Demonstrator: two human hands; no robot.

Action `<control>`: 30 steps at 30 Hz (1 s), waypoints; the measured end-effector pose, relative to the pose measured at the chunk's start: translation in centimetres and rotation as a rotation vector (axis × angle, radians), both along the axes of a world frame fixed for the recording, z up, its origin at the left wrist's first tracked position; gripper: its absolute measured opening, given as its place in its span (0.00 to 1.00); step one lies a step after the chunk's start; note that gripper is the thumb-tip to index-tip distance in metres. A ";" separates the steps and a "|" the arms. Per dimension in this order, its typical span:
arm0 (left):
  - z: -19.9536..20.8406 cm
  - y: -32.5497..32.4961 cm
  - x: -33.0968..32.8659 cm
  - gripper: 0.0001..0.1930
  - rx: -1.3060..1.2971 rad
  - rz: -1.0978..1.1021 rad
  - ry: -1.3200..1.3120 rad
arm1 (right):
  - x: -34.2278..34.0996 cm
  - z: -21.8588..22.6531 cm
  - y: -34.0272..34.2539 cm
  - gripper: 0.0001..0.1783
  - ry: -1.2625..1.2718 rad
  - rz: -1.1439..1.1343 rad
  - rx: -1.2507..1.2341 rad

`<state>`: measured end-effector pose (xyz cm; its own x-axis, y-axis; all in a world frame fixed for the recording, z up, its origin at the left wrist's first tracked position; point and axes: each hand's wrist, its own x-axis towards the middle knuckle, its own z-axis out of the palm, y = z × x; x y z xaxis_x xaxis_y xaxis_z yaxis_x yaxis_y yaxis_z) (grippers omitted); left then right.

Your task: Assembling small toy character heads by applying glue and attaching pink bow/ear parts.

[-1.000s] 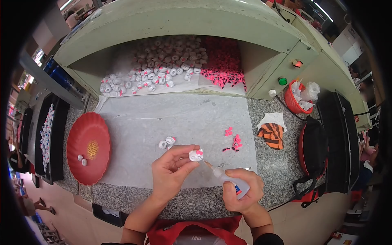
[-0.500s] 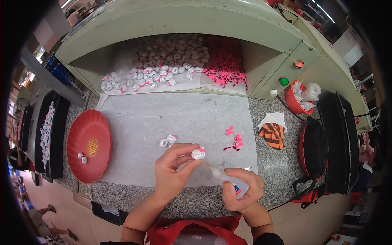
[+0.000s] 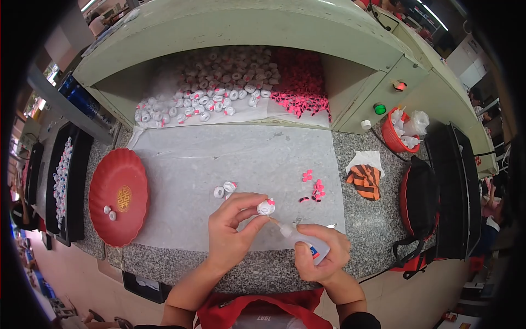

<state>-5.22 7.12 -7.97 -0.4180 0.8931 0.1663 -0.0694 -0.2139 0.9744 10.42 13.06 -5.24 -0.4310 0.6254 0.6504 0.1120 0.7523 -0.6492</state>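
Note:
Between thumb and fingertips, my left hand (image 3: 235,230) pinches a small white rounded piece (image 3: 266,206) with a pink spot on its side. My right hand (image 3: 324,252) is wrapped round a translucent squeeze glue bottle (image 3: 310,247), tilted so its thin nozzle (image 3: 275,221) points up-left to just under the white piece. I cannot tell whether the tip touches it. Two similar white pieces (image 3: 223,189) lie on the white sheet (image 3: 181,175) beyond my left hand. Several small pink pieces (image 3: 318,190) are scattered on the sheet beyond my right hand.
A red scalloped tray (image 3: 101,225) with a few white pieces stands left. Heaps of white pieces (image 3: 213,101) and pink pieces (image 3: 301,101) fill the green cabinet (image 3: 241,27). Right are a striped cloth (image 3: 363,181), red basket (image 3: 392,140) and black-and-red bag (image 3: 421,192).
My right hand has shifted slightly left with the glue bottle, bringing the nozzle further left below the white piece. My left hand stays nearly still.

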 end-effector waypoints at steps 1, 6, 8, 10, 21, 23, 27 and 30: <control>0.0 0.0 0.0 0.16 -0.006 0.011 0.001 | 0.3 0.1 0.3 0.12 0.010 -0.030 -0.092; -0.5 -0.1 -0.2 0.17 -0.031 0.047 -0.059 | 2.7 0.5 5.4 0.12 0.306 -0.120 -0.979; -0.4 0.3 0.0 0.17 -0.034 0.032 -0.076 | 3.7 -1.7 7.5 0.11 0.329 -0.155 -1.131; 0.0 0.0 0.1 0.16 -0.065 0.023 -0.103 | 4.6 -5.3 8.8 0.11 0.148 -0.173 -1.076; -1.0 0.5 -0.2 0.16 -0.101 0.071 -0.089 | 2.0 -5.8 6.6 0.14 -0.589 -0.337 -0.441; -0.9 0.6 -0.1 0.16 -0.101 0.077 -0.082 | 1.0 -6.0 6.2 0.11 -0.641 -0.281 -0.263; -0.7 0.6 -0.2 0.15 -0.093 0.109 -0.114 | 0.6 -4.9 5.7 0.11 -0.756 -0.292 -0.302; -0.8 0.6 -0.4 0.16 -0.082 0.111 -0.133 | 1.1 -4.8 6.1 0.12 -0.704 -0.208 -0.371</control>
<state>-5.62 7.71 -8.79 -0.5280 0.8486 0.0314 -0.1796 -0.1477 0.9726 11.54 19.15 -10.03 -0.5125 0.8587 0.0064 0.6995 0.4218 -0.5768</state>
